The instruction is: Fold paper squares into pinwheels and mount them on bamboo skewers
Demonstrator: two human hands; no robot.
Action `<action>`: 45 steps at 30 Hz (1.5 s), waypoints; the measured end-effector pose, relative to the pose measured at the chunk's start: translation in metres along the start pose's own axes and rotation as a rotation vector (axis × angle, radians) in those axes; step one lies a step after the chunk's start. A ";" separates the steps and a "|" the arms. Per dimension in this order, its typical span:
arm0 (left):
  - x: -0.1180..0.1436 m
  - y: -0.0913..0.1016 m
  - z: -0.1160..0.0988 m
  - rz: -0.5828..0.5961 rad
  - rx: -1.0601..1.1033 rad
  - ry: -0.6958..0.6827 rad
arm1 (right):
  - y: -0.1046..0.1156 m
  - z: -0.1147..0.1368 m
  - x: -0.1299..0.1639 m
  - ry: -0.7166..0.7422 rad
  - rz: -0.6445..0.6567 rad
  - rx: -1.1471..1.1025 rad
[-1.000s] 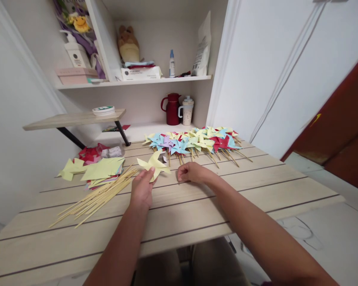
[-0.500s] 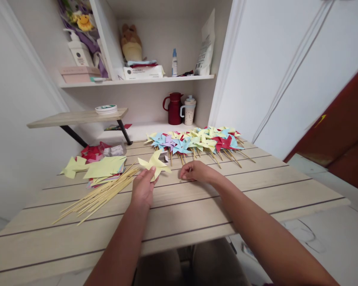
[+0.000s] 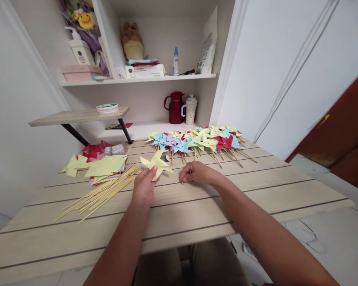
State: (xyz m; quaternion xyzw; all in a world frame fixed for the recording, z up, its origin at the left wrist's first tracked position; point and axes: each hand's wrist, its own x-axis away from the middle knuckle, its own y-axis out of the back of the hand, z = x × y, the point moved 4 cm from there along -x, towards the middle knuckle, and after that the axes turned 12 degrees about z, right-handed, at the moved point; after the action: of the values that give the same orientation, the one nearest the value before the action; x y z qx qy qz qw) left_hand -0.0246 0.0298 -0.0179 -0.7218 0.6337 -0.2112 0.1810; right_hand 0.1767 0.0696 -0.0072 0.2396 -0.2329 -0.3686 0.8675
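Note:
My left hand [image 3: 144, 186] is closed on a pale yellow paper pinwheel [image 3: 157, 162], thumb over its lower part, held above the middle of the table. No stick shows on this pinwheel. To its right, my right hand [image 3: 195, 173] is closed with fingertips pinched low over the tabletop. A tiny whitish speck shows under those fingertips, too small to name. Left of my left hand lies a bundle of thin wooden sticks [image 3: 103, 194]. Beyond both hands are several finished pinwheels [image 3: 183, 145] on sticks, in blue, yellow, red and purple.
Yellow paper sheets [image 3: 106, 166] lie stacked at the left, beside another yellow pinwheel shape [image 3: 75, 165]. Behind them are red paper pieces [image 3: 92, 151] and a clear box [image 3: 116, 149]. A small raised shelf [image 3: 77, 116] stands back left. A red jug [image 3: 176, 108] and a cup [image 3: 191, 110] stand behind.
Both hands keep nearly the same place and grip. The whole view has shifted slightly, and the whitish speck under my right fingertips shows more clearly.

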 end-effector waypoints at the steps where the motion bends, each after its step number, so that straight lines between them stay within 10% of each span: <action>1: 0.000 0.000 0.000 0.001 0.001 0.001 | 0.000 0.001 0.000 0.003 0.008 0.004; 45: 0.002 -0.001 0.000 0.023 -0.009 0.002 | -0.008 0.008 -0.002 0.003 -0.038 0.061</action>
State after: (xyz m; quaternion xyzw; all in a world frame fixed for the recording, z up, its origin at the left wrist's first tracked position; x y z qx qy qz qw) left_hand -0.0237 0.0283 -0.0176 -0.7150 0.6432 -0.2072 0.1796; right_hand 0.1667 0.0639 -0.0066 0.2708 -0.2383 -0.3774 0.8529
